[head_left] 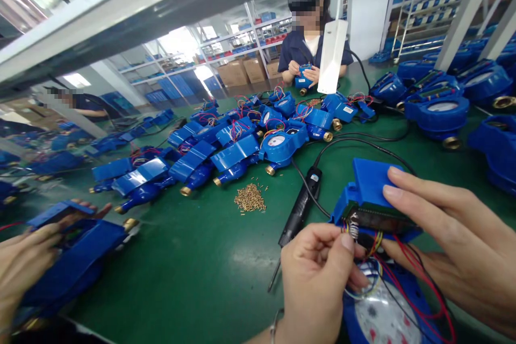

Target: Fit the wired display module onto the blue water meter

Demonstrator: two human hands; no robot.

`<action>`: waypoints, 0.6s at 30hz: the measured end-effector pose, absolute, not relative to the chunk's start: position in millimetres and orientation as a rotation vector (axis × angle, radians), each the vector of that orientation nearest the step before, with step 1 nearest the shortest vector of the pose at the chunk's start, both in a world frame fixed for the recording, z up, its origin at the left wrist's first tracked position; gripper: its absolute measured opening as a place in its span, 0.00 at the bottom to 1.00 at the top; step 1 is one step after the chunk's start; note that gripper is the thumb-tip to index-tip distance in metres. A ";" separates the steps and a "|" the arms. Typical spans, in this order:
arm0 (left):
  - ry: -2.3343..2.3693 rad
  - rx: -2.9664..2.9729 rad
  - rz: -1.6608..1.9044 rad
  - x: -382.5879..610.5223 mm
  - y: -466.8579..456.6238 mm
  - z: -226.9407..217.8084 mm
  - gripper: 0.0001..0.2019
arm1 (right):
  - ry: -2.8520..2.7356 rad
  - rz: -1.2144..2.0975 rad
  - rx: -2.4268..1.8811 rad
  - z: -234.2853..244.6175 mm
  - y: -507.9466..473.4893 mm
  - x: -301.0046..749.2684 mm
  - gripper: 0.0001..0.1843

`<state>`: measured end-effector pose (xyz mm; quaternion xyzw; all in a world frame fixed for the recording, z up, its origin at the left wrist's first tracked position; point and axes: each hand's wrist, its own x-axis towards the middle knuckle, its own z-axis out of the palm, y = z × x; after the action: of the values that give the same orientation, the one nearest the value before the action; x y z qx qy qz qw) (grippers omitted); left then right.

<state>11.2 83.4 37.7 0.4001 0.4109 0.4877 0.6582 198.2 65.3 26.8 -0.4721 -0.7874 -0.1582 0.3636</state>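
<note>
The left-hand grip (pixel 316 279) pinches thin multicoloured wires (pixel 355 231); the right-hand grip (pixel 447 220) firmly holds a blue plastic water-meter cover (pixel 373 188).

Left hand (pixel 316 279) pinches wires (pixel 373 244); right hand (pixel 447 215) grips a blue meter cover (pixel 374 185).

One camera, worn on the person's head, looks forward and down over the green desk (pixel 173 285). It sits close above the left hand (pixel 316 285) and right hand (pixel 451 226), which fill the lower right foreground. The wide view curves at its edges and reaches along the desk to a co-worker (pixel 306 37) and shelves (pixel 242 27) beyond.
</note>
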 end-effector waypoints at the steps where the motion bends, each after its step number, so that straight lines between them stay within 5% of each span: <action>1: 0.930 0.897 1.117 11.9 82.5 37.4 0.10 | -2.038 -0.413 -1.209 28.7 64.8 197.2 0.31; 18: 0.961 0.901 1.027 12.5 84.2 41.4 0.13 | -1.941 -0.384 -1.173 31.4 67.1 192.2 0.31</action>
<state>12.5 84.2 41.4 0.4000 0.4266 0.4560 0.6708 192.2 67.1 31.4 -0.4656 -0.7703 -0.1525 0.4082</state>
